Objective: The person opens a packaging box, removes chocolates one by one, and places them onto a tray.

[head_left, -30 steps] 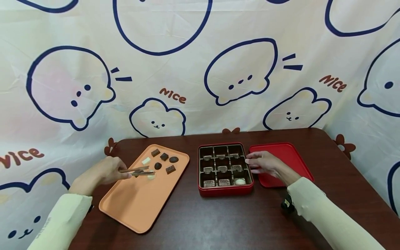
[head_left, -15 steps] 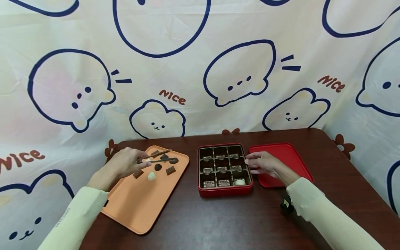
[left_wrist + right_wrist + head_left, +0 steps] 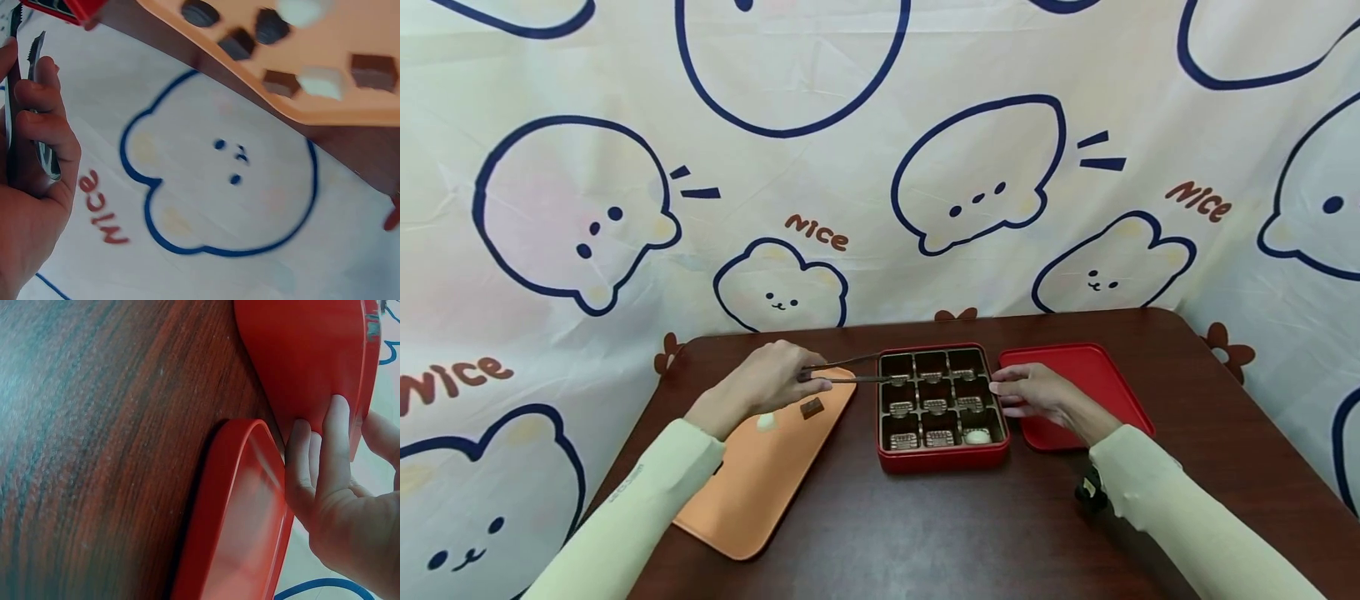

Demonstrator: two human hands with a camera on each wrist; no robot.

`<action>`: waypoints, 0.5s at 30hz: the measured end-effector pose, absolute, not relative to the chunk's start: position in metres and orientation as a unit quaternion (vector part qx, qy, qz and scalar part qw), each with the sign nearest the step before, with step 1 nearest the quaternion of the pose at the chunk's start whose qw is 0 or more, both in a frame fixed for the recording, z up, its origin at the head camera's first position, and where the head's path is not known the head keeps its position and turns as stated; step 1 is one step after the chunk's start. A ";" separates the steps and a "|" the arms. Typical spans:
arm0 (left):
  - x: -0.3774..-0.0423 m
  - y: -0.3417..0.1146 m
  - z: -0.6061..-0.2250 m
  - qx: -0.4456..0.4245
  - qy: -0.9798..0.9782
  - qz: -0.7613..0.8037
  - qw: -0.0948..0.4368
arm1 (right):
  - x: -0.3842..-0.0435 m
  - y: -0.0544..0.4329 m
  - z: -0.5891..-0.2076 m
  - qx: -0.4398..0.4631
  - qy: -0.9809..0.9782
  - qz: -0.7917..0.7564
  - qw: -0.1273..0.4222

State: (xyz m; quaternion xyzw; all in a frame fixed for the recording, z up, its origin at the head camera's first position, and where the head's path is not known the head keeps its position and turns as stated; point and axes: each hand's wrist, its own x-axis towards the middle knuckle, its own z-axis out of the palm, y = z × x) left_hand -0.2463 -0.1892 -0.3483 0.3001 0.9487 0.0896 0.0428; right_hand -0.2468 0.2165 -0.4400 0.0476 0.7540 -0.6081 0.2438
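Observation:
My left hand [image 3: 771, 377] grips a pair of metal tongs [image 3: 857, 379], whose tips reach over the left rim of a red box [image 3: 943, 462]. In the left wrist view the tongs [image 3: 12, 94] stand with their serrated tips apart, and I see nothing between them. A dark insert splits the box into several compartments; a white round chocolate [image 3: 977, 437] lies in the front right one. My right hand [image 3: 1037, 392] touches the box's right side. The right wrist view has its fingers [image 3: 337, 434] extended against the red wall, another digit at the rim.
An orange tray [image 3: 737, 500] on the left bears several dark, brown and white chocolates, partly hidden by my left arm. A red lid [image 3: 1093, 367] lies right of the box, under my right hand. A printed cloth [image 3: 865, 167] hangs behind the dark wooden table [image 3: 865, 525].
My left hand has carried the tongs rightward, from low over the tray's chocolates to the left edge of the box. My right hand has stayed at the box's side.

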 end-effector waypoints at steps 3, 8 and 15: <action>-0.247 -0.174 -0.348 0.318 0.943 0.083 0.047 | -0.247 0.217 -0.440 0.052 0.756 -0.606 0.243; -0.249 -0.151 -0.347 0.342 0.936 0.068 0.049 | -0.248 0.218 -0.440 0.053 0.756 -0.606 0.242; -0.251 -0.126 -0.344 0.379 0.923 0.048 0.048 | -0.248 0.217 -0.441 0.053 0.755 -0.606 0.243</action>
